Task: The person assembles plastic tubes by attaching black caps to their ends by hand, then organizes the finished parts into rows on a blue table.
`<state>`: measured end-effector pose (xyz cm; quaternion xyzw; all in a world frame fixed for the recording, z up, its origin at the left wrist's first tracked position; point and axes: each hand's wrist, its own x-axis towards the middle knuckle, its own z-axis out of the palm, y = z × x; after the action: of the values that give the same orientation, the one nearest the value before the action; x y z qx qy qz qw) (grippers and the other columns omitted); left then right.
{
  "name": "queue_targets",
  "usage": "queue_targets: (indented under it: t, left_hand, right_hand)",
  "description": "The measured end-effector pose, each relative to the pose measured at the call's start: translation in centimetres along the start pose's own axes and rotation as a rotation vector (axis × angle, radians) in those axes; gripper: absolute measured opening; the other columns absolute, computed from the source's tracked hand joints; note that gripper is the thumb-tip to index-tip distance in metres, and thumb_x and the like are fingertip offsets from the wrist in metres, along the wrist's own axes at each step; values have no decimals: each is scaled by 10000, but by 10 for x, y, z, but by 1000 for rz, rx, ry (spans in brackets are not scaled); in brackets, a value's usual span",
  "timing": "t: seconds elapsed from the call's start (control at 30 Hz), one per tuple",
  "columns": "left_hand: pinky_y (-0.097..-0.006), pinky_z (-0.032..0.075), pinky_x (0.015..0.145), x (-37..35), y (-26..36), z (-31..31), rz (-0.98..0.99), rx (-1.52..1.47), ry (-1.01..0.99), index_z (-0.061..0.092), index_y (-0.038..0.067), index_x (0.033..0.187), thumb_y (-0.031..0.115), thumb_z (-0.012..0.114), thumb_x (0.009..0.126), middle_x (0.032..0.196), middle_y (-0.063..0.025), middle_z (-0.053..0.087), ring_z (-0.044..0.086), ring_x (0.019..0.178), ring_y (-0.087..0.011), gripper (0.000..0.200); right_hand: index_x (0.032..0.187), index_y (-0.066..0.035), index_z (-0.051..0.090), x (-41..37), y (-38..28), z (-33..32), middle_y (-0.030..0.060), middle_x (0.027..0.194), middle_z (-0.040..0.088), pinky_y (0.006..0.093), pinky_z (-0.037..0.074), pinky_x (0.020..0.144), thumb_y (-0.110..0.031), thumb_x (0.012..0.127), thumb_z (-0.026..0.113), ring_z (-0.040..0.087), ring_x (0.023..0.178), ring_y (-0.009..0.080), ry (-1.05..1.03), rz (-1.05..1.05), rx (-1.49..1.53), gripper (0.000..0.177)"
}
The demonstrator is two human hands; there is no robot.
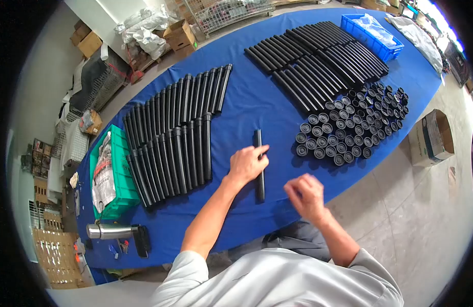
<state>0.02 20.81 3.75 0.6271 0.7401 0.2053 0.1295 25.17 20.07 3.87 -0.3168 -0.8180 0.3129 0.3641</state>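
A single black tube (260,187) stands out against the blue cloth near the middle of the table. My left hand (246,166) is closed over its middle, the index finger reaching across it. To the right, a little nearer my body, my right hand (306,197) is apart from the tube. Its fingers are curled in and slightly blurred; whether anything is inside them is hidden. Beyond it lies a spread of round black caps (340,135).
Capped black tubes (177,153) lie in two rows at left. More tubes (310,74) lie at the far right, near a blue crate (398,51). At the left edge are a green crate (128,179) and a steel flask (109,232). A cardboard box (423,146) stands on the floor.
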Motion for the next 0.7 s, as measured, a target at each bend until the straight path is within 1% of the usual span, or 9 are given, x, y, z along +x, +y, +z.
queue_targets:
  t: [0.03,0.1,0.17,0.2,0.33,0.53,0.63,0.67,0.7]
  left_hand:
    - [-492,589,754,-22,-1,0,27,16,59,788,190,1179,240,666,869,844,-140,712,722,801,-361,337]
    - [-458,552,673,-59,-3,9,45,-12,200,792,161,1162,197,663,871,736,-105,626,669,702,-317,321]
    - [-441,532,653,-75,-4,13,118,-3,276,805,164,1120,164,683,843,701,-70,582,638,677,-280,303]
    - [-432,522,643,-79,-4,14,155,5,320,811,166,1099,148,692,830,684,-52,560,622,664,-262,295]
    - [-393,478,616,-81,-4,16,174,-38,379,806,126,1105,138,692,835,686,-49,549,569,645,-246,294]
    - [-399,485,630,-79,-8,20,198,-67,416,806,132,1053,138,705,820,703,-48,567,588,657,-248,253]
    - [-401,490,632,-83,-7,17,192,-43,420,798,137,1035,141,710,814,710,-51,579,603,664,-257,238]
    - [-403,494,632,-86,-5,16,188,-26,418,794,139,1034,144,712,813,713,-52,585,608,667,-260,236]
    - [-405,497,632,-91,-2,17,184,-9,410,789,140,1033,147,713,812,716,-54,590,614,669,-263,234]
  right_hand:
    - [992,-62,735,12,5,-9,124,992,650,460,530,913,-99,832,798,660,980,302,110,-134,-208,176]
    - [1114,-101,725,40,-2,-30,162,1281,595,559,384,1134,-107,799,782,537,1274,365,66,-167,-488,319]
    - [1266,-142,686,56,11,-33,207,1515,447,592,264,1229,-108,818,739,389,1440,405,-24,-212,-681,453]
    - [1347,-176,661,60,24,-32,231,1617,358,590,200,1266,-93,861,683,292,1526,423,-128,-206,-759,493]
    - [1363,-166,652,76,39,-32,235,1645,337,589,143,1290,-89,899,635,240,1566,424,-283,-266,-878,471]
    - [1263,-92,663,87,41,-31,240,1607,396,565,160,1294,-96,917,620,282,1553,406,-371,-303,-887,349]
    - [1221,-52,659,89,36,-20,244,1584,425,557,232,1271,-95,915,622,328,1531,407,-278,-367,-826,311]
    - [1230,-26,649,90,30,-14,249,1576,432,551,320,1224,-93,911,624,397,1484,411,-274,-374,-766,327]
    - [1181,-15,636,95,11,-11,238,1405,558,515,472,1087,-80,915,624,561,1297,413,-234,-410,-650,273]
